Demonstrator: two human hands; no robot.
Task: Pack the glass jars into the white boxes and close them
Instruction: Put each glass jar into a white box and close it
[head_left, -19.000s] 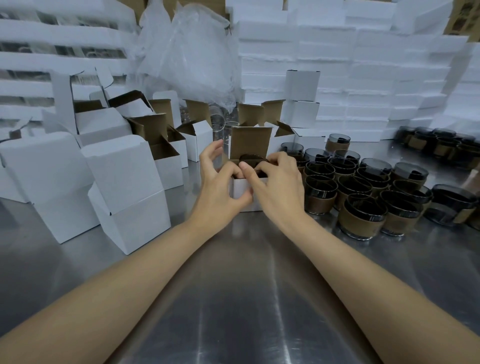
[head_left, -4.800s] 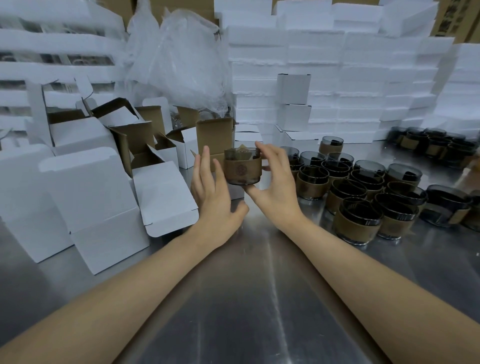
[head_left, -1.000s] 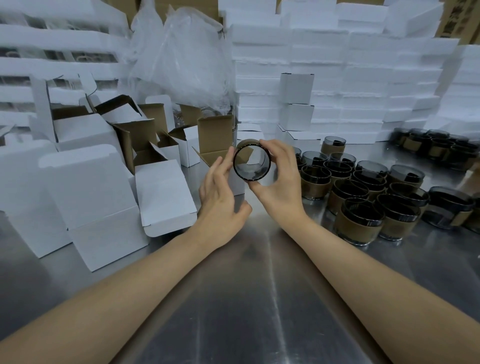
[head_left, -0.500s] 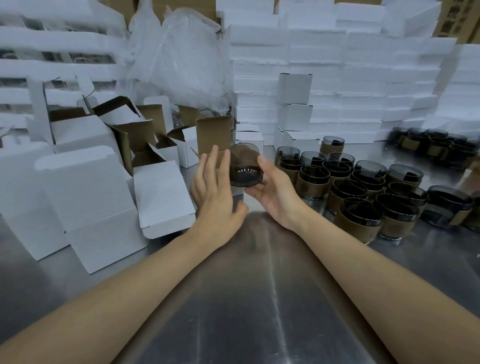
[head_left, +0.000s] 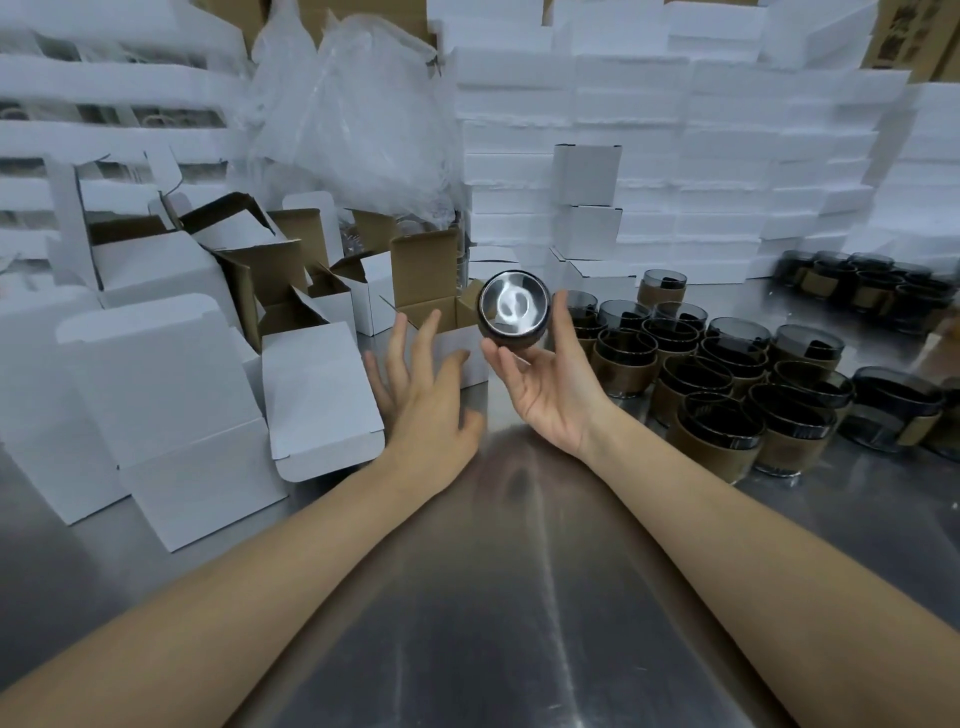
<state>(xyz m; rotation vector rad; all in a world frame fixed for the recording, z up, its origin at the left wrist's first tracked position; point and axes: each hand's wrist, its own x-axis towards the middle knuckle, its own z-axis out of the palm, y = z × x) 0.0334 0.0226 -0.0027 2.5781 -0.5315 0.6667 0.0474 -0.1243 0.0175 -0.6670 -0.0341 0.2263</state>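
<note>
1. Step: check of one glass jar (head_left: 514, 312) ahead of boxing, judging by the tilt; not yet packed.
2. Right hand (head_left: 545, 395): palm up, half curled, pinching the jar between thumb on its right side and fingertips beneath. Held off the bench (head_left: 493, 597), on its side, glossy base toward the camera.
3. Left hand (head_left: 426, 400): fingers straight and spread, holding nothing. Raised just in front of the open white box (head_left: 423, 270); cannot tell whether touching it.
4. Open white box: mid-bench toward the far edge, brown-lined lid flap standing up, side flaps out. Just behind and below the jar; inside not visible.
5. Loose jars (head_left: 727, 374): upright in crowded rows toward the right edge of the bench, near the right hand. Plenty left to pack.
6. White boxes (head_left: 166, 395): piled toward the left edge, some shut, some with flaps open.
7. Next, probably: turn jar upright, mouth up, lower straight into the open box. Snug fit likely, so calls for left hand steadying the box wall and keeping flaps clear; then fold side flaps, tuck lid.
8. Risk: smooth glass in a fingertip pinch, could slip onto the metal bench while turning.
</note>
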